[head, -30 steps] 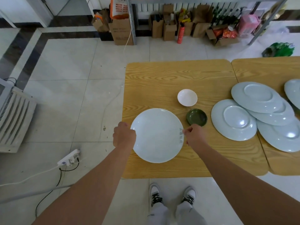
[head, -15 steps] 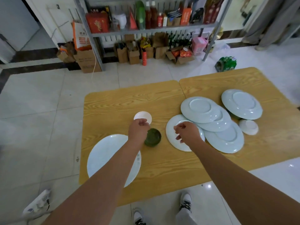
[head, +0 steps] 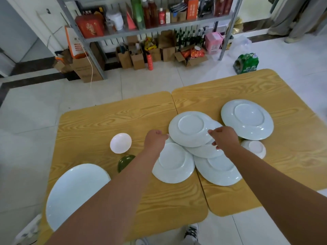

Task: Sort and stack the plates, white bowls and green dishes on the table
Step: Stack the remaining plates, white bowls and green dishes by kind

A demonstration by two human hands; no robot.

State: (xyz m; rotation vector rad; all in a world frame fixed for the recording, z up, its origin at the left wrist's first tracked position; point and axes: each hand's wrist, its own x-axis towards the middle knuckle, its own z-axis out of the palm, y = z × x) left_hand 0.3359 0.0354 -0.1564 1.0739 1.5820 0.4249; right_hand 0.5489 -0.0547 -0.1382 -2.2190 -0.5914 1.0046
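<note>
Several pale plates lie upside down and overlapping across the seam of the two wooden tables (head: pixel 113 119). My left hand (head: pixel 154 141) and my right hand (head: pixel 223 137) close on opposite rims of the topmost overturned plate (head: pixel 190 129), which still rests on the pile. Below it lie a front-left plate (head: pixel 174 163) and a front-right plate (head: pixel 217 169). Another overturned plate (head: pixel 247 119) sits at the far right, with an overturned white bowl (head: pixel 254 148) in front of it. An upright plate (head: pixel 74 193) lies at the near left. A white bowl (head: pixel 120 143) and a green dish (head: pixel 124 162) stand left of my left arm.
A metal shelf (head: pixel 159 28) with bottles and boxes stands beyond the tables, with cardboard boxes (head: pixel 138 57) on the floor under it. A green pack (head: pixel 246 63) sits on the floor by the far table corner. My shoes (head: pixel 192 234) show at the near edge.
Both hands left the upright plate at the near left, passed the white bowl and green dish, and moved right to the rims of the topmost overturned plate. The view swung right.
</note>
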